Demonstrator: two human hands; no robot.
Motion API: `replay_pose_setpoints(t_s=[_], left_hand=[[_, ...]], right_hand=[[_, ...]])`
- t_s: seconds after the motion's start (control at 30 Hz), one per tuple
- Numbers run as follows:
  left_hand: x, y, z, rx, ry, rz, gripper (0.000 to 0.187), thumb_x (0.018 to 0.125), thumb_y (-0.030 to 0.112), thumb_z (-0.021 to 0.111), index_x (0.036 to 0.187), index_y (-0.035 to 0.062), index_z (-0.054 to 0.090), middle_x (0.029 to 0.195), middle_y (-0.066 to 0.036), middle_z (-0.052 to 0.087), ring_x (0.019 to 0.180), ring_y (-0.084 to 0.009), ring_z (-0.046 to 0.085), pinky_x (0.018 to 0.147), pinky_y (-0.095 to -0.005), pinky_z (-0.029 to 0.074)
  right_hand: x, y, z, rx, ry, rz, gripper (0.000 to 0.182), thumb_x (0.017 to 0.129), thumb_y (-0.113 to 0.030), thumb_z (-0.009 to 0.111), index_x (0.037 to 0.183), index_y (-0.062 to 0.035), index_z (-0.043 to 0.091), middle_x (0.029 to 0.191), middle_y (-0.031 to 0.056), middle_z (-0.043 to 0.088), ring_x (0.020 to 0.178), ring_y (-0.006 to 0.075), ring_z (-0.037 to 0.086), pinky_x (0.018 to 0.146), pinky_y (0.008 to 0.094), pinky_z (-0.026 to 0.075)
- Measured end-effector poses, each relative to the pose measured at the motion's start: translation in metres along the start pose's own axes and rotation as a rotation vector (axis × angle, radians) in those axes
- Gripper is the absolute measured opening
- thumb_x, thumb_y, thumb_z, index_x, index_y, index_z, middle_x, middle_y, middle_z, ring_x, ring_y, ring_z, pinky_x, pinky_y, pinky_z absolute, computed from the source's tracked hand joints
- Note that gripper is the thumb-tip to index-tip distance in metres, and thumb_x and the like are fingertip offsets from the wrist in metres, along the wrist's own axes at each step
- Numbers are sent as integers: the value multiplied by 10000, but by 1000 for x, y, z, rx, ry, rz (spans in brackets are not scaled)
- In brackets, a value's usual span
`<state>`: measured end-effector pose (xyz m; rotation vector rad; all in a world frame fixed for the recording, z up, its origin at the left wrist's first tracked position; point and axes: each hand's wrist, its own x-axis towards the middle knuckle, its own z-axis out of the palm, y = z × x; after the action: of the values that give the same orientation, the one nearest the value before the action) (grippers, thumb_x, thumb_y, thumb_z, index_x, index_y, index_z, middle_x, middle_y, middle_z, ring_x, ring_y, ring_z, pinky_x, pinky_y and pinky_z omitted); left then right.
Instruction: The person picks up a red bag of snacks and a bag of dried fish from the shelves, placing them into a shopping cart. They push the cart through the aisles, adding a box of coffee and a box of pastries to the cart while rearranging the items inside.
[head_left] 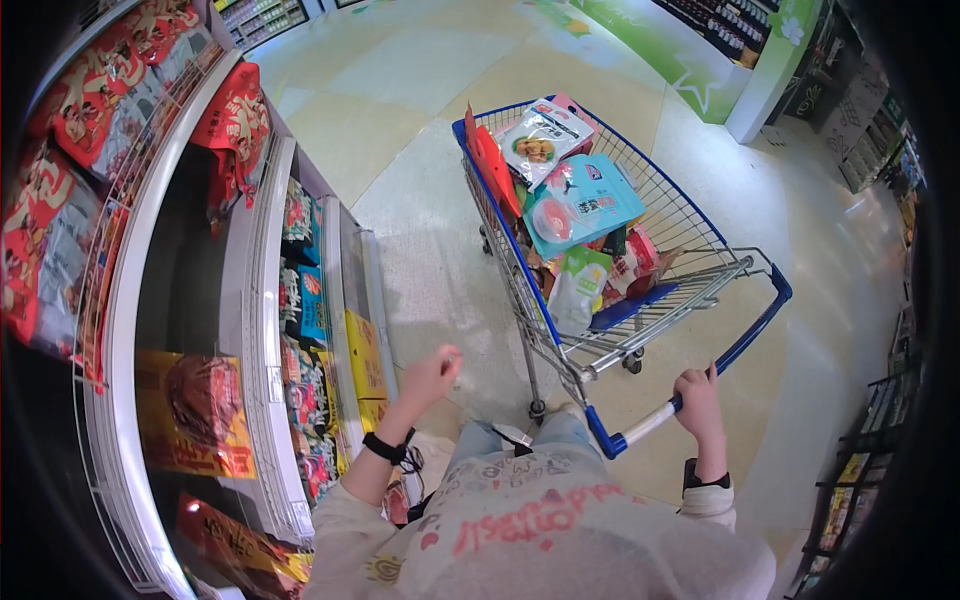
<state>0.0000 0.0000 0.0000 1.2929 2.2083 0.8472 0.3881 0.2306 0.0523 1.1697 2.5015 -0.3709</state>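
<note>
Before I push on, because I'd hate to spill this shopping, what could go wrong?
Steering might drift: only the right grip holds the handlebar, so the shopping cart could veer toward the snack shelf.
The turquoise pouch lies atop other packets, so a sudden stop may slide it.
The orange-red packet stands against the cart's side near the rim and could perhaps tip out on a bump.

Bright light washes pale floor (420, 195), glare streaking its right side; shelf recess (190, 275) at left in deep shadow. Left hand (432, 378) slightly blurred. Wide lens bows shelf edge (126, 290), blackens picture's corners.
</note>
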Motion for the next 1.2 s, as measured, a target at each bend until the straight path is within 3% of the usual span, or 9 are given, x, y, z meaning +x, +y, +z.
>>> replay_pose_setpoints(t_s=[0.07, 0.1, 0.17, 0.37, 0.63, 0.73, 0.83, 0.97, 1.2], left_hand=[[22, 8, 21, -51, 42, -160, 181, 821, 217, 590, 935, 76, 588, 613, -121, 583, 574, -256, 601, 550, -334, 457], [22, -42, -83, 123, 24, -173, 181, 821, 217, 590, 935, 76, 588, 613, -121, 583, 574, -256, 601, 550, -334, 457], [54, -48, -67, 73, 81, -23, 198, 834, 237, 576, 904, 52, 594, 617, -118, 592, 540, -242, 595, 529, -326, 453], [173, -73, -63, -170, -225, -139, 290, 865, 296, 546, 858, 11, 598, 608, -83, 614, 514, -159, 600, 492, -287, 457], [369, -59, -53, -155, -227, -197, 554, 820, 539, 531, 821, -10, 600, 620, -96, 621, 488, -163, 602, 416, -266, 456], [434, -41, -46, -207, -215, -500, 692, 764, 670, 489, 800, -10, 612, 617, -101, 613, 485, -174, 602, 419, -267, 460], [472, -40, -37, -189, -226, -448, 636, 768, 625, 515, 803, -1, 619, 612, -91, 606, 473, -171, 588, 415, -269, 461], [511, -73, -23, -82, -423, -601, 226, 806, 239, 486, 794, 51, 611, 582, -84, 581, 440, -155, 554, 388, -279, 454], [518, -100, -41, -198, -449, -508, 218, 860, 282, 495, 764, 86, 505, 510, -25, 446, 384, -134, 440, 349, -262, 339]], right_hand=[[-18, 29, -10, -8, 209, 82, 167, 625, -5, 593, 774, -69, 551, 1212, 173, 500, 1241, 301, 390, 1068, 541, 179], [7, -65, 31, 163, 203, 47, 167, 625, -5, 593, 774, -69, 551, 1212, 173, 500, 1241, 301, 390, 1068, 541, 179], [-1, -49, 17, 73, 457, 47, 158, 621, -2, 596, 757, -69, 551, 1184, 166, 519, 1228, 297, 403, 1068, 533, 184], [1, -32, 16, -34, 302, 113, 178, 621, -19, 623, 767, -121, 615, 1156, 120, 549, 1210, 289, 421, 1073, 510, 195], [6, -49, 6, -206, 260, 222, 41, 617, -22, 570, 614, -35, 609, 918, 177, 581, 1138, 308, 475, 1057, 551, 213], [8, -55, -2, -69, 284, 275, 42, 626, 0, 548, 589, -4, 568, 930, 199, 571, 1139, 321, 474, 1052, 554, 226], [12, -61, -9, -79, 261, 362, 75, 655, -19, 529, 582, -2, 528, 1012, 192, 566, 1170, 331, 450, 1062, 542, 220], [18, -69, -24, 15, 196, 414, 32, 673, 22, 525, 643, 15, 536, 1113, 201, 543, 1215, 312, 411, 1018, 495, 308], [20, -67, -14, -36, 93, 499, 39, 701, 7, 528, 669, 22, 545, 1186, 190, 523, 1248, 294, 380, 995, 474, 341]])
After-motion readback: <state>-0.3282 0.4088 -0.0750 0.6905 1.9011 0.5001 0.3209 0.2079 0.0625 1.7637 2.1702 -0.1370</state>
